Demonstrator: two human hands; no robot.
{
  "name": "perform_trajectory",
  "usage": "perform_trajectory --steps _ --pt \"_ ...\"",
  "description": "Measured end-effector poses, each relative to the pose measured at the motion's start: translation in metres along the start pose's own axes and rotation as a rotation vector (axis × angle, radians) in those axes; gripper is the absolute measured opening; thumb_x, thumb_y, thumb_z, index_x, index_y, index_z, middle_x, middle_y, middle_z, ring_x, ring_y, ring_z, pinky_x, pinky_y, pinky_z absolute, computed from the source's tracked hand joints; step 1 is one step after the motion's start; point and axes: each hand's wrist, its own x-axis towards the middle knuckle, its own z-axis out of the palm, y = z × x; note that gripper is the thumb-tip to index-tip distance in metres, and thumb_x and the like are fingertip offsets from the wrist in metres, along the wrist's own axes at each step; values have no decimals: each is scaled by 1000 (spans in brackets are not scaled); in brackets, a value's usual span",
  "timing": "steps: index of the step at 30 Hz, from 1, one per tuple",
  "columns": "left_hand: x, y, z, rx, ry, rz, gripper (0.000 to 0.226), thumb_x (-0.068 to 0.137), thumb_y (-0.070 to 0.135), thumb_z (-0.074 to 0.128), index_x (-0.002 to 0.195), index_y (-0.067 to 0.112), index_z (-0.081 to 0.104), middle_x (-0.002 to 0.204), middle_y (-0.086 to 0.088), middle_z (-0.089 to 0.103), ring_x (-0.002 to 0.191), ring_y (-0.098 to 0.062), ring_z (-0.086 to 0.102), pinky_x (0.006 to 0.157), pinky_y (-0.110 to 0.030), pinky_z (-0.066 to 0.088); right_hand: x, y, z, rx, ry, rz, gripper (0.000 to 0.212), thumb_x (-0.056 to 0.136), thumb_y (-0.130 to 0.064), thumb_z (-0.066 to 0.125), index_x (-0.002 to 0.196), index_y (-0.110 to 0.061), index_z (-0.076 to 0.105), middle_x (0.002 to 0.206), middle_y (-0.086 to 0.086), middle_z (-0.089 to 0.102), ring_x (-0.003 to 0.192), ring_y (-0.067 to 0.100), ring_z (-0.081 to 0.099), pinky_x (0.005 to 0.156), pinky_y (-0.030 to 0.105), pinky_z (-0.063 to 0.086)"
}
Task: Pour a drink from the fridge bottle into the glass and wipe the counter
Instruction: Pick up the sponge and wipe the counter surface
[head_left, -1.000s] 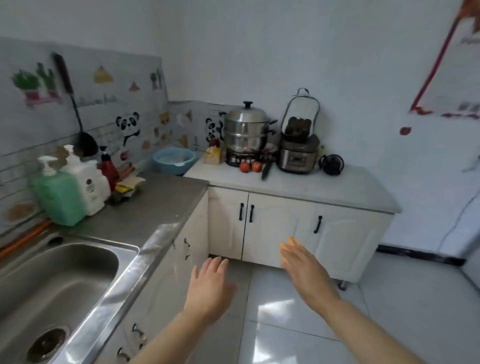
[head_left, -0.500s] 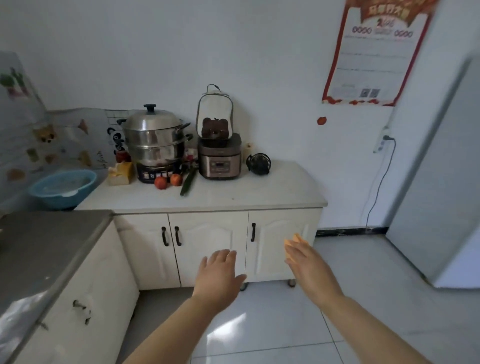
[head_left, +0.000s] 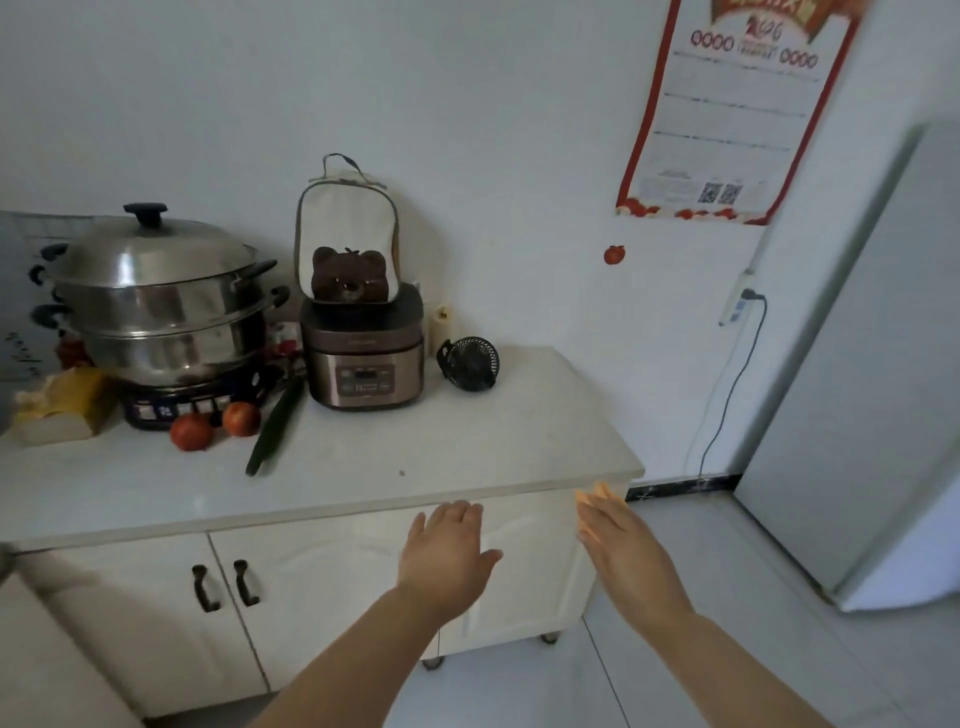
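Note:
A white fridge (head_left: 872, 374) stands at the right edge, its door closed. The white counter (head_left: 467, 457) runs across the middle on white cabinets. My left hand (head_left: 447, 556) is held out flat in front of the cabinet doors, fingers apart, holding nothing. My right hand (head_left: 623, 545) is stretched forward near the counter's right corner, also with nothing in it. No bottle, glass or cloth is in view.
On the counter sit a steel steamer pot (head_left: 156, 301) on a burner, a rice cooker (head_left: 363, 353) with a bear bag on top, a small black fan (head_left: 470, 364), two tomatoes (head_left: 192, 431), a cucumber (head_left: 275, 421). A cable (head_left: 727, 395) hangs between counter and fridge.
The view has swung right, away from the sink, and moved closer to the counter. The fridge has come into view at the right. Both hands stay out in front, holding nothing.

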Motion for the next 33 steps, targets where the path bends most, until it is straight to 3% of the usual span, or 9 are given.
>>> perform_trajectory --steps 3,6,10,13,17,22,24,27,33 --pt "49 -7 3 -4 -23 7 60 97 44 37 147 14 23 153 -1 29 142 -20 24 119 -39 15 33 11 12 80 -62 142 52 95 -44 34 133 -12 49 147 6 39 139 17 31 110 15 16" --pt "88 -10 11 -20 -56 7 58 96 42 38 146 14 25 152 0 30 142 -18 23 119 -39 14 57 34 28 92 -94 183 83 91 -63 8 124 -5 58 133 16 54 127 32 48 109 14 14" --pt "143 -18 19 -17 -83 -27 58 97 42 38 146 15 24 153 0 29 143 -18 22 119 -39 12 98 70 54 108 -150 210 101 80 -75 -4 128 -7 54 140 13 48 133 27 40 107 12 17" --pt "184 -21 30 -20 -116 -75 58 97 42 38 146 15 24 153 0 29 143 -17 22 119 -39 12 127 97 77 86 -186 179 94 85 -68 -1 125 -5 56 135 15 52 129 31 45 108 18 23" --pt "238 -18 43 -9 -170 -127 60 98 43 36 148 15 19 155 -1 24 144 -17 18 120 -39 11 169 139 100 109 -257 207 84 92 -60 7 118 -1 61 125 18 60 121 37 53 108 8 8" --pt "286 -18 59 0 -199 -165 60 98 43 35 148 15 18 156 -1 23 145 -17 17 120 -39 10 205 188 124 86 -280 212 79 94 -56 10 118 -1 61 123 18 61 121 36 53 106 21 29" --pt "296 -20 65 7 -228 -188 60 98 43 34 148 15 18 156 0 22 145 -17 17 119 -39 10 212 200 132 77 -296 216 78 94 -56 10 119 -3 61 124 17 61 122 33 53 101 33 37" --pt "312 -23 69 17 -237 -199 59 98 42 34 148 15 17 156 0 22 145 -17 16 120 -38 9 223 217 145 92 -265 225 77 94 -57 11 122 -4 58 127 17 58 126 34 49 103 45 38" --pt "335 -33 85 7 -257 -201 60 98 42 34 149 15 16 156 0 19 145 -17 13 120 -38 6 241 228 174 54 -270 291 78 89 -62 6 136 -12 44 142 11 46 135 32 37 107 50 35"
